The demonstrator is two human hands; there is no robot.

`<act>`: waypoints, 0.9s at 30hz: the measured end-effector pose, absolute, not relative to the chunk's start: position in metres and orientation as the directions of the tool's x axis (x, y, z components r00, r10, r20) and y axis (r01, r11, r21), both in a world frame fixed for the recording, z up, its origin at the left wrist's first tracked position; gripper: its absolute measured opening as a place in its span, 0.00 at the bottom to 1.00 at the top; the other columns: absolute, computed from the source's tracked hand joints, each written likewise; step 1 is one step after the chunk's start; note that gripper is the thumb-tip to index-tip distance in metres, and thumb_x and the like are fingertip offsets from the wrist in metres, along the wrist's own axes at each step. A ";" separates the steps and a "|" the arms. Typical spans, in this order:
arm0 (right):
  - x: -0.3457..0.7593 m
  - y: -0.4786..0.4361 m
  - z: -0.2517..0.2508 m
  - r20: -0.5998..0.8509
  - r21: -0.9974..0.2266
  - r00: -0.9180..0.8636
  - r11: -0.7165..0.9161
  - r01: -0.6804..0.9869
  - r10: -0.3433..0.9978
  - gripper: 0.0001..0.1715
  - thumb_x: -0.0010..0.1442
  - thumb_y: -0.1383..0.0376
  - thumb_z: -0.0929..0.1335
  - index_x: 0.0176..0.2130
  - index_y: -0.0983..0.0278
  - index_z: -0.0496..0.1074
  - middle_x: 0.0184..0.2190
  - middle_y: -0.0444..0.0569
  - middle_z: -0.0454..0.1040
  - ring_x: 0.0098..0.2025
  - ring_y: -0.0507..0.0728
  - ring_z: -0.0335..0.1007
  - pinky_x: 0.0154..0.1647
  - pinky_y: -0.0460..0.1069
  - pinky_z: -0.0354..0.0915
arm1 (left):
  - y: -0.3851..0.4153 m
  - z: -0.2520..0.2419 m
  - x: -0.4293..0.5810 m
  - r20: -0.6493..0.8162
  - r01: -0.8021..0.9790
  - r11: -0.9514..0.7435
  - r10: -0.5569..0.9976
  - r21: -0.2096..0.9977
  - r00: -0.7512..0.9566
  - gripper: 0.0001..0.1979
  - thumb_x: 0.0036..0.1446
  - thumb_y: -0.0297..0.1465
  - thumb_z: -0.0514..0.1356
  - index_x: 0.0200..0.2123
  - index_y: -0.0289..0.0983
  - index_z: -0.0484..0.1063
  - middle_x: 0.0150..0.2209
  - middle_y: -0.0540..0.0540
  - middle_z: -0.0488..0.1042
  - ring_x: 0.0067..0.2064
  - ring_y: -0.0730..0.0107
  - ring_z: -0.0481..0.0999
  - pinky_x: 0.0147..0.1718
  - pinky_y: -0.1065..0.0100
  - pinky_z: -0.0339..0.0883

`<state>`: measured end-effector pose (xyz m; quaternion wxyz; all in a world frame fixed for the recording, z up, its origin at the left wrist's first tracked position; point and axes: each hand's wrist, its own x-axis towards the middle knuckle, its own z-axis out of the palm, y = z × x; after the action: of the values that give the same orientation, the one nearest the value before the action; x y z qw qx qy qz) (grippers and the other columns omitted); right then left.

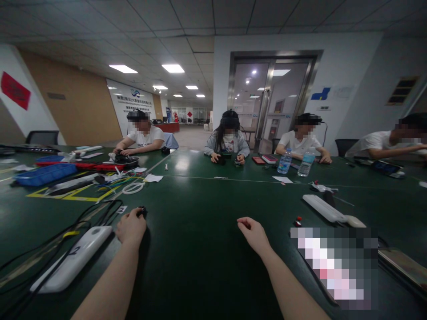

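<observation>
My left hand (pixel 130 226) rests on the green table at left of centre, its fingers closed round a small black object (pixel 143 211). Most of that object is hidden by the fingers, so its kind does not show. Over to the right, my right hand (pixel 253 232) is held at the table top with its fingers curled together, and nothing shows in them. Beside my left wrist lies a white power bank (pixel 75 258) marked 2, with black cables (pixel 82 218) running past it. A paper tag (pixel 122 209) marked 2 sits just behind my left hand.
At right lie a phone (pixel 316 271) with a blurred screen, a white oblong device (pixel 323 208) and two water bottles (pixel 284 162). A blue tray (pixel 46 174), tangled wires (pixel 115 182) and a white cable coil (pixel 133 188) are at left. Several people sit across the table (pixel 193 200).
</observation>
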<state>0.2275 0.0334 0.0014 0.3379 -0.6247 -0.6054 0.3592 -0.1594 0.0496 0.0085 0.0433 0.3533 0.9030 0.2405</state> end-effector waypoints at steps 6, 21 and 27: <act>0.227 0.034 0.001 -0.037 -0.851 0.005 -0.034 0.524 0.999 0.14 0.56 0.64 0.64 0.43 0.62 0.71 0.42 0.48 0.73 0.44 0.56 0.69 0.44 0.51 0.65 | 0.051 0.004 -0.163 0.121 0.629 0.620 0.660 0.469 -0.741 0.20 0.54 0.36 0.50 0.50 0.46 0.69 0.52 0.38 0.65 0.51 0.46 0.66 0.44 0.52 0.62; 0.227 0.034 0.001 -0.031 -0.847 -0.009 -0.021 0.531 0.999 0.14 0.57 0.64 0.64 0.43 0.62 0.72 0.41 0.48 0.74 0.44 0.55 0.70 0.44 0.50 0.65 | 0.055 -0.002 -0.164 0.165 0.610 0.621 0.622 0.492 -0.766 0.22 0.55 0.37 0.50 0.54 0.43 0.64 0.51 0.35 0.68 0.51 0.45 0.67 0.43 0.51 0.62; 0.226 0.032 0.003 -0.048 -0.849 0.009 -0.046 0.526 0.999 0.14 0.57 0.64 0.64 0.43 0.61 0.71 0.42 0.47 0.73 0.44 0.56 0.69 0.44 0.50 0.65 | 0.055 -0.003 -0.167 0.123 0.628 0.621 0.658 0.469 -0.743 0.20 0.56 0.37 0.48 0.50 0.46 0.67 0.51 0.37 0.66 0.52 0.47 0.66 0.43 0.52 0.61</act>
<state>0.2260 0.0322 0.0029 0.3306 -0.6287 -0.6065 0.3573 -0.1666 0.0546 -0.0028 0.0303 0.3573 0.8998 0.2487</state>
